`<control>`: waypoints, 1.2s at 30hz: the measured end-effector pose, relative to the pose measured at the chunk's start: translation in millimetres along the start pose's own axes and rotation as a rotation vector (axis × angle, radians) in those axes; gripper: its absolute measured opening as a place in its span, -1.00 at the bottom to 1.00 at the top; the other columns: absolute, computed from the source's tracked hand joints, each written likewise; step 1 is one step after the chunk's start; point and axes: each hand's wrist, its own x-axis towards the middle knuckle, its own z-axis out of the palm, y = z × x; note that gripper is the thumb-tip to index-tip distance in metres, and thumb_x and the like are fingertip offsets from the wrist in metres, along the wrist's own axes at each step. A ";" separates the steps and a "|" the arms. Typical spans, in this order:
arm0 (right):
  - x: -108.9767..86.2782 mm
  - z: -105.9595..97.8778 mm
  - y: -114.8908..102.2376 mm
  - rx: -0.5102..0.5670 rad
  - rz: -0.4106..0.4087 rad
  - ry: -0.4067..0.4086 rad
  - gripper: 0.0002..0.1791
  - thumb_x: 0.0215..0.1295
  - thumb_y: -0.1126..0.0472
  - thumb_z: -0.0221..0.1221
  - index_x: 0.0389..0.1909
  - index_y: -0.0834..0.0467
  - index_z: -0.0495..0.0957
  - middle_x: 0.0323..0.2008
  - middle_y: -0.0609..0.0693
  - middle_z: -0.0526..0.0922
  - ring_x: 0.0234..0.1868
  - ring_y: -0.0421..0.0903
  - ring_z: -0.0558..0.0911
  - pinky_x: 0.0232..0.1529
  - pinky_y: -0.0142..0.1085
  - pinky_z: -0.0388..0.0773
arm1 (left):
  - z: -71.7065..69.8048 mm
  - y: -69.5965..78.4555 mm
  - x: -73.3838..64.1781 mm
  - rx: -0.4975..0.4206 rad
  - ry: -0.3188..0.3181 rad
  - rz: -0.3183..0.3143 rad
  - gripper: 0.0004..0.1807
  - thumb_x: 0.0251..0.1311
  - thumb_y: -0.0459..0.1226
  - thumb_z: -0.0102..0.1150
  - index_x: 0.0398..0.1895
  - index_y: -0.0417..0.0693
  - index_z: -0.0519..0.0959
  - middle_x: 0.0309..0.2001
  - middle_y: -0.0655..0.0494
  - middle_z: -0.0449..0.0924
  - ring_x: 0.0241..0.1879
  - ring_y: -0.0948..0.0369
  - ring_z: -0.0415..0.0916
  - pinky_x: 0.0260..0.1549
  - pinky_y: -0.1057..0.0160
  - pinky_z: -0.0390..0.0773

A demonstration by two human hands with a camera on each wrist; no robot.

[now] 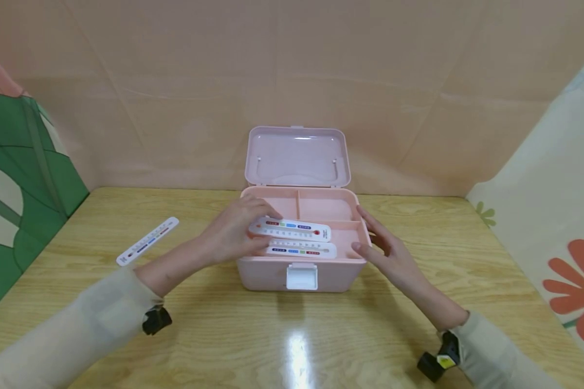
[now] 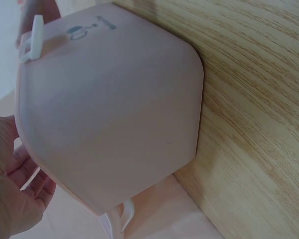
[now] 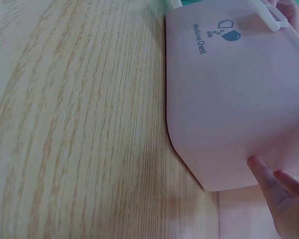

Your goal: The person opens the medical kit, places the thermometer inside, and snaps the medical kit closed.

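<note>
A pink plastic medicine box [image 1: 263,275] stands on the table with its lid [image 1: 297,156] raised, showing a divided tray [image 1: 326,206]. My left hand [image 1: 229,229] reaches over its left side and holds the left end of a white thermometer [image 1: 292,229] between fingers and thumb. Just in front of it, another white thermometer [image 1: 302,249] lies in the tray's front compartment. My right hand [image 1: 394,256] grips the box's right rim, thumb on the inner side. In the right wrist view, fingertips [image 3: 254,162] rest against the outer wall.
To the left of the box, a third thermometer [image 1: 147,241] lies slantwise on the wooden table [image 1: 214,319]. A white latch [image 1: 302,276] hangs on the box front. Beige cloth [image 1: 175,108] covers the wall behind, close to the raised lid.
</note>
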 end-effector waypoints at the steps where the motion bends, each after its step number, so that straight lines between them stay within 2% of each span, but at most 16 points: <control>1: 0.0 0.0 0.2 0.000 -0.004 0.001 -0.28 0.38 0.05 0.11 0.46 -0.35 0.03 0.49 0.01 0.09 0.31 0.22 0.35 0.11 0.06 0.45 | 0.2 0.0 -0.1 0.001 -0.002 -0.002 -0.66 -0.04 -0.39 0.39 -0.13 -0.17 0.61 -0.11 0.04 0.64 0.01 0.11 0.47 0.03 0.06 0.46; 5: -0.4 -0.4 1.0 -0.006 -0.025 0.006 -0.29 0.38 0.08 0.11 0.46 -0.32 0.04 0.48 0.01 0.11 0.31 0.20 0.36 0.06 -0.26 0.50 | 1.1 -1.1 -0.6 0.009 -0.004 0.008 -0.69 -0.03 -0.39 0.40 -0.15 -0.16 0.61 -0.14 0.05 0.64 -0.06 0.13 0.49 -0.06 0.10 0.48; 9: -0.5 -0.4 1.7 -0.005 -0.037 0.008 -0.29 0.38 0.10 0.11 0.47 -0.30 0.05 0.47 0.01 0.12 0.30 0.20 0.37 -0.04 -0.52 0.45 | 1.8 -2.2 -1.2 0.013 -0.007 0.020 -0.70 -0.02 -0.39 0.39 -0.16 -0.16 0.61 -0.15 0.06 0.64 -0.10 0.15 0.48 -0.12 0.14 0.49; 14: -0.3 -0.1 2.3 -0.002 -0.034 0.006 -0.28 0.38 0.10 0.11 0.47 -0.30 0.04 0.48 0.01 0.11 0.30 0.19 0.37 -0.04 -0.50 0.46 | 1.8 -2.5 -1.2 0.016 -0.010 0.031 -0.72 -0.02 -0.40 0.39 -0.18 -0.17 0.62 -0.14 0.06 0.64 -0.07 0.14 0.49 -0.06 0.11 0.49; 20: 0.6 -0.2 2.2 -0.015 -0.028 0.009 -0.29 0.38 0.08 0.10 0.46 -0.32 0.04 0.47 0.02 0.12 0.30 0.19 0.37 0.01 -0.34 0.47 | 1.8 -3.8 -2.8 0.014 0.001 0.044 -0.73 -0.01 -0.42 0.37 -0.18 -0.20 0.63 -0.12 0.03 0.62 -0.01 0.11 0.50 0.01 0.09 0.50; 28: 0.8 -0.5 2.7 -0.006 -0.039 0.016 -0.29 0.37 0.10 0.11 0.46 -0.29 0.06 0.47 0.00 0.13 0.28 0.17 0.39 -0.03 -0.53 0.45 | 1.4 -4.5 -4.1 0.018 0.011 0.056 -0.75 0.00 -0.40 0.34 -0.18 -0.22 0.65 -0.12 0.03 0.61 -0.02 0.09 0.50 0.00 0.07 0.50; 36: 0.9 -0.5 1.9 -0.009 -0.033 0.013 -0.29 0.37 0.09 0.11 0.46 -0.30 0.05 0.47 0.01 0.13 0.28 0.17 0.39 -0.04 -0.52 0.45 | -2.4 -4.0 -6.3 -0.009 0.013 0.010 -0.76 0.04 -0.35 0.36 -0.18 -0.18 0.67 -0.11 0.06 0.61 -0.01 0.12 0.49 0.01 0.08 0.51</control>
